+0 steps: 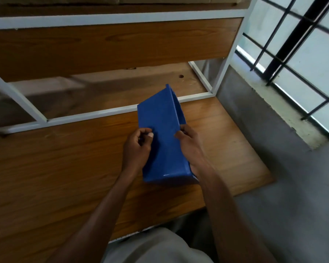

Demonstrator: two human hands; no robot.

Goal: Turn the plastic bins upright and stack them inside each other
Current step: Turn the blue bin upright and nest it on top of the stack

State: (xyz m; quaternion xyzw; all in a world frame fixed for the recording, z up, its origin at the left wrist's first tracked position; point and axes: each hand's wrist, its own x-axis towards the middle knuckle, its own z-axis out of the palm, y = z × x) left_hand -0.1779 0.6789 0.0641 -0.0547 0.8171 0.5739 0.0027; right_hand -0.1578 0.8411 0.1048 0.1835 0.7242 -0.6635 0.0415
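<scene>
1 blue bin [160,137], 2 hands

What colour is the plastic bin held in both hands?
Solid blue bin, glossy and unpatterned, seen in the head view.

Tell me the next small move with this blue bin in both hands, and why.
Probably roll the blue bin until its opening faces up, then set it on the wooden table. The left hand and right hand grip opposite sides, only smooth outer walls face the camera, and no second bin is visible.
</scene>
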